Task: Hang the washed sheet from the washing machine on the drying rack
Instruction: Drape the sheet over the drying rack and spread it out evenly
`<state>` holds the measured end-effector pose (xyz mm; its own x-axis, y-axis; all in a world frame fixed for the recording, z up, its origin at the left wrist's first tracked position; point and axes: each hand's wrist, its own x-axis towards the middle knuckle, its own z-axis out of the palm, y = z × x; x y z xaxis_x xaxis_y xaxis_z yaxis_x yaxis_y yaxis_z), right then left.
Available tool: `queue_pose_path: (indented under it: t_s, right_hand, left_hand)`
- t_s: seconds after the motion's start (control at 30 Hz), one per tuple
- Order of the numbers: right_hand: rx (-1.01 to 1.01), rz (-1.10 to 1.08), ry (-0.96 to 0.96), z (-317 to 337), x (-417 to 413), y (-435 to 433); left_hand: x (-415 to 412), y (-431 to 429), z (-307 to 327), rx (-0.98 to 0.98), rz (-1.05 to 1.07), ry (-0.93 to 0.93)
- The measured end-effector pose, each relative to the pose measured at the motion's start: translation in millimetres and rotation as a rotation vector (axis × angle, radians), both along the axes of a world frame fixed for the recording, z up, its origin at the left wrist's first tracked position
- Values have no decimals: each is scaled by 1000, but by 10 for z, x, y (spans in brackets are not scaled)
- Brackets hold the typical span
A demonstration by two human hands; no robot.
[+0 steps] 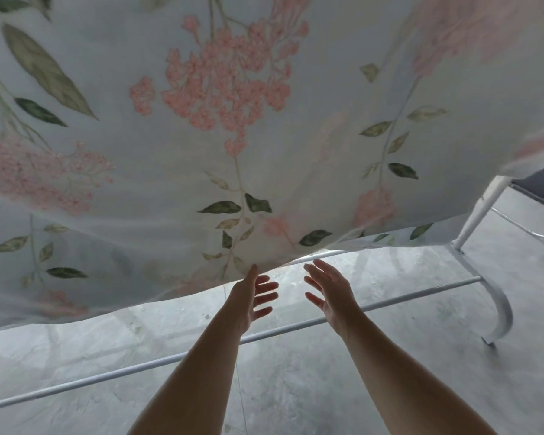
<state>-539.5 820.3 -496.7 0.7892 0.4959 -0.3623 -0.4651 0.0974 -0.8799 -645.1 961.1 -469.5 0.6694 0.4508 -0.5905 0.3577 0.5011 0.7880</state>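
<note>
- Floral sheet hangs over the drying rack; its lower hem sags just above both hands.
- L hand: fingers straight & spread, gripping nothing; one fingertip touches the hem.
- R hand: palm open, fingers spread, near the hem but apart from it, holding nothing.
- Rack's low crossbar runs beneath both forearms, over the grey floor.

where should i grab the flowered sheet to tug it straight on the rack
Probably the lower hem of the sheet, pinched from underneath: it hangs free just above the left hand and right hand, while the rest is spread flat with no fold to grasp.
</note>
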Motion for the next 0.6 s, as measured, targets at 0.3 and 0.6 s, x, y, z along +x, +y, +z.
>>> queue_pose_path:
  t_s: [0.3,0.6]
  right_hand:
    - [18,-204,9,304,611,-1207]
    - [338,-287,63,509,1452,-897]
  left_hand:
    - [607,-781,222,-33,-80,-26]
    - [1624,-860,133,-324,162,-511]
